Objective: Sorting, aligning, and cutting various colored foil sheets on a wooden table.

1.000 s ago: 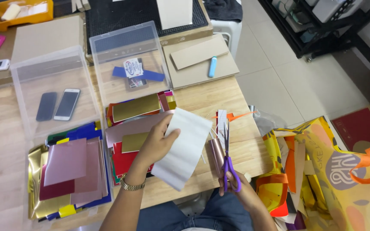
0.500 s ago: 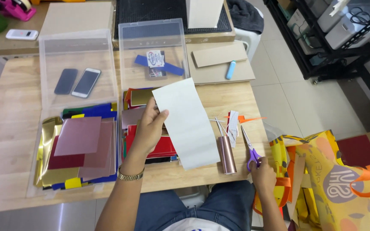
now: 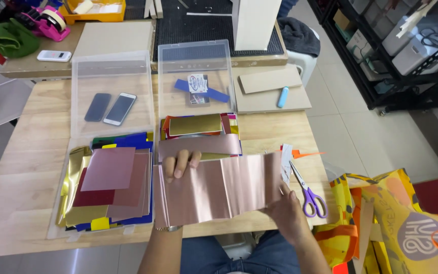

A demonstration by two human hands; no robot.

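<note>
I hold a shiny rose-gold foil sheet [image 3: 219, 190] flat and stretched between both hands over the table's front edge. My left hand [image 3: 177, 163] grips its upper left corner, fingers curled over the top. My right hand [image 3: 287, 209] holds the sheet's right edge. Purple-handled scissors [image 3: 307, 193] lie on the table just right of my right hand, blades pointing away. Behind the sheet sits a pile of coloured and metallic papers [image 3: 201, 133].
A clear tray [image 3: 108, 189] of stacked coloured sheets sits at left, with two phones [image 3: 110, 107] behind it. A clear box [image 3: 196, 76] holds small items. A blue tube [image 3: 283, 97] lies on cardboard. Yellow-orange bags [image 3: 401, 223] stand on the floor at right.
The scissors left my right hand and now lie on the table. The sheet, earlier held by my left hand white side up, is now spread rose-gold side up between both hands.
</note>
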